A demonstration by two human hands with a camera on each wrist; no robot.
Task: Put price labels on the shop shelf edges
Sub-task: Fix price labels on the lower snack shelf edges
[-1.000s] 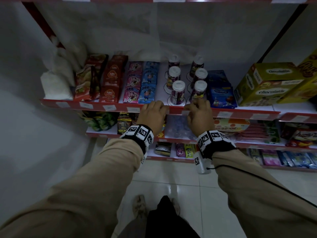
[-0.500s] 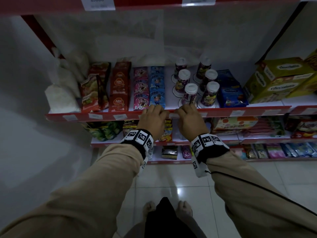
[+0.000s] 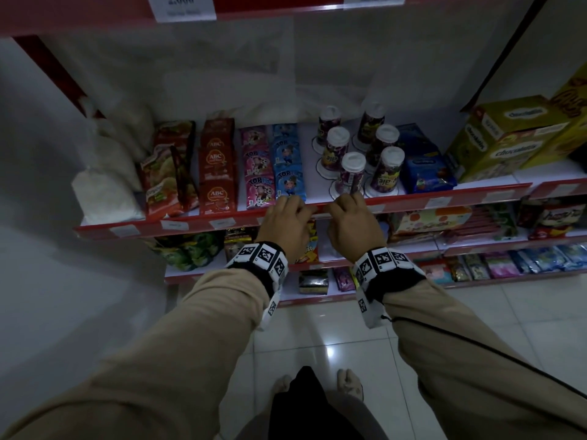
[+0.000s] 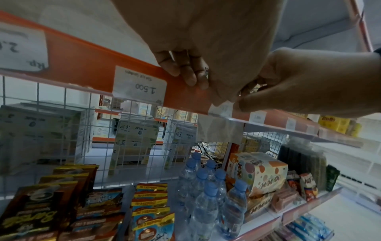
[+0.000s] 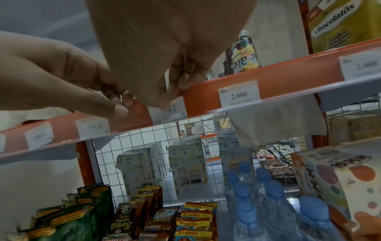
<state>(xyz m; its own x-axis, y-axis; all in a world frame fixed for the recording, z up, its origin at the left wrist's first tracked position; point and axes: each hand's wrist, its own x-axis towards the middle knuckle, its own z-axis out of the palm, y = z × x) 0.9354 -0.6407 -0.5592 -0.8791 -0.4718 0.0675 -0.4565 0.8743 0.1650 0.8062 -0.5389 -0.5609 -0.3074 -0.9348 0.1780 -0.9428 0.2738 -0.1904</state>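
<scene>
Both hands, left and right, fingers curled pinching price label on shelf edge.

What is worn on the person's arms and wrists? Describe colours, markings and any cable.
Both arms wear tan sleeves. Each wrist carries a black band with white square-patterned marker tiles: left band, right band. A thin black cable runs along the right sleeve. A small ring shows on the left fingers.
</scene>
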